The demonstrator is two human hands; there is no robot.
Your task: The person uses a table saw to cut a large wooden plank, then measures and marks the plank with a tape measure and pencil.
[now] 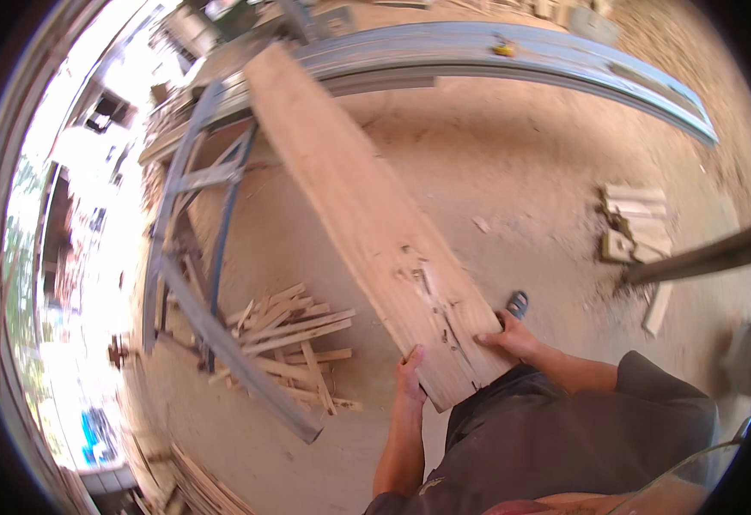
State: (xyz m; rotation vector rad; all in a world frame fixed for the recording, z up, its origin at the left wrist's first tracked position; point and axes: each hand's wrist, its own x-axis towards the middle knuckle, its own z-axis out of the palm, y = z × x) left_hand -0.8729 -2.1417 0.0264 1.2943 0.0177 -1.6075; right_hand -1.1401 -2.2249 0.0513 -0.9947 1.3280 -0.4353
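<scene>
- Both hands close on the near end of one long plank (375, 219): the left hand (410, 371) on its left edge, the right hand (513, 336) on its right, each thumb on top.
- Between and just ahead of the thumbs, dark cracks and holes (444, 330) run through the wood. To hold well, keep the grip on sound edges and do not press or twist there; it would likely be the weak spot.
- The plank stretches away from the fingers, so its weight probably levers on the wrists: keep both hands even, elbows near the body.
- Just beyond the right hand, a sandalled foot (518, 302) shows; steady footing matters with such a long load.
- Left of the left hand lie loose sticks (294, 343), with a metal stand (210, 178) farther out; swing the plank gently past them.
- Farthest ahead of the fingers, the plank's far end overlaps a long metal beam (444, 43); whether it rests there or hovers, I cannot tell.
- Hidden: most fingers, beneath the wood, and the plank's underside. A small yellow object (503, 47) on the beam is too small to identify, and glare washes out the far left.
</scene>
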